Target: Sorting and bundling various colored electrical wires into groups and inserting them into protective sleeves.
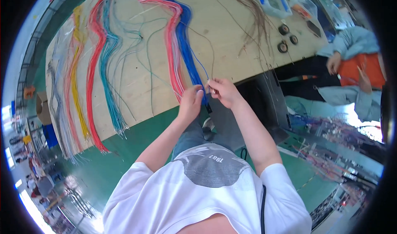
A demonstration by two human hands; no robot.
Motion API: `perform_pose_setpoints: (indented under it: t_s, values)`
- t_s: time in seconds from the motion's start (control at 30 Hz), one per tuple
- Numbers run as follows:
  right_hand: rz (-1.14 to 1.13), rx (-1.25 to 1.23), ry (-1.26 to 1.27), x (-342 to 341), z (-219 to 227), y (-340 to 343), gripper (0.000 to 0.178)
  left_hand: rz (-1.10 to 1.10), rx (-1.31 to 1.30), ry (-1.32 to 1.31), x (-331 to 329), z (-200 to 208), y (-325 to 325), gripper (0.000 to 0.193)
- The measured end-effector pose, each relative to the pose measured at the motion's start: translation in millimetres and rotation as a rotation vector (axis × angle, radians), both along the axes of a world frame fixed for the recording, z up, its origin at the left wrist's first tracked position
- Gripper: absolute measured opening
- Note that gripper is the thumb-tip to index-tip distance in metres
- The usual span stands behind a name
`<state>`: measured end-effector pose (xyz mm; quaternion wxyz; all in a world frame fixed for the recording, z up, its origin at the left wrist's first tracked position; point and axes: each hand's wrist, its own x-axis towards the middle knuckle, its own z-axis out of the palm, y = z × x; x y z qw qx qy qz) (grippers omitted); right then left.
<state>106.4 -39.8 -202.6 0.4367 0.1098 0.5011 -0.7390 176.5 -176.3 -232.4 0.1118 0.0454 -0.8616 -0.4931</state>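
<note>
A bundle of blue wires (pixel 187 48) runs down the table and reaches its near edge beside my hands. My right hand (pixel 223 92) is closed in a pinch, and a single blue wire (pixel 200 63) split off from the bundle leads into its fingers. Just left of it, my left hand (pixel 190 103) is closed with thumb and fingers together at the bundle's near end. What sits between its fingertips is too small to make out. A bundle of red and pink wires (pixel 171 48) lies alongside, its lower end by my left hand.
Leftward on the wooden table (pixel 138 89) lie teal wires (pixel 108 68), red wires (pixel 91 68), yellow wires (pixel 75 77) and grey wires (pixel 58 93). Brown wires (pixel 258 21), black tape rolls (pixel 282 47) and a clear plastic bin (pixel 275 4) are toward the right. Another person's sleeve (pixel 351 44) shows at far right.
</note>
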Motion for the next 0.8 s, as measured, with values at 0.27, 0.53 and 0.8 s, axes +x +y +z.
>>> perform_pose_setpoints:
  t_s: [0.27, 0.53, 0.8]
  values:
    - [-0.217, 0.05, 0.25, -1, 27, 30, 0.017, -0.147, 0.811, -0.556, 41, 48, 30, 0.022]
    - [0.113, 0.144, 0.331, 78, 16, 14, 0.018, 0.205, 1.315, -0.527, -11, 61, 2, 0.013]
    - [-0.195, -0.174, -0.031, 111, 16, 13, 0.024, 0.173, 1.309, -0.419, -64, 70, -16, 0.014]
